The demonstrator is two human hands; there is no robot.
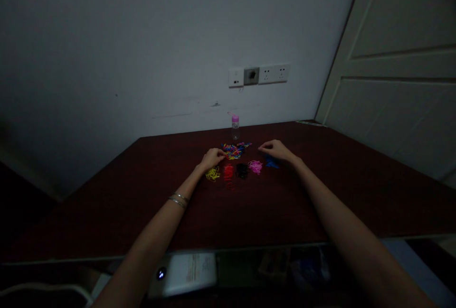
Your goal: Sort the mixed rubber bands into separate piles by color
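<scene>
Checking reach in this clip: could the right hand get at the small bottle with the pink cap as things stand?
Probably yes. The right hand rests on the table just short of the bottle, with only the flat mixed pile of bands to its side and nothing upright between.

The mixed bands [235, 150] are touched by the left hand [211, 158]; the right hand [276, 149] is held at three o'clock, above the blue pile [271, 163].

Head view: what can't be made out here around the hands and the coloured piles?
- Left hand fingertips: too small and dim to tell whether they pinch anything at the mixed pile.
- Right hand: hovers near the blue pile; contact unclear, palm hidden.
- What the pieces in the piles are: too small.
- Small bottle contents: too small, dim.
- Items below the table front edge: blurred, dark.
</scene>
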